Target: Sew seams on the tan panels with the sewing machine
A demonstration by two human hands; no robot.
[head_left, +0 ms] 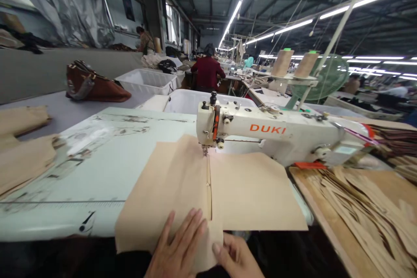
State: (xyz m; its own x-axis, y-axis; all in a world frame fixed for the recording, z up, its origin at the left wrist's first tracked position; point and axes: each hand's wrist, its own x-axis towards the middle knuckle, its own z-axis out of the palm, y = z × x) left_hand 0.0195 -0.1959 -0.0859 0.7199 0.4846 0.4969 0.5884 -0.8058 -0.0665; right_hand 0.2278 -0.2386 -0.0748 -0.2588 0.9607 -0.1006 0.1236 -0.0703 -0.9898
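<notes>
A large tan fabric panel (254, 191) lies across the sewing machine bed, with a narrow slit holding what looks like a zipper (209, 186) down its middle. The needle and presser foot of the white sewing machine (241, 126) stand at the far end of that slit. My left hand (180, 243) lies flat on the panel, fingers stretched out, left of the slit's near end. At the panel's near edge my right hand (236, 254) pinches a tan strip (211, 247) between thumb and fingers. The strip's far end runs up beneath the slit's near end.
Tan strips (365, 208) are heaped on a wooden board (309, 191) at right. More tan pieces (26, 152) lie at the far left. Behind are a brown handbag (94, 84), a white plastic bin (146, 80), thread cones (282, 63) and a person in dark red (208, 71).
</notes>
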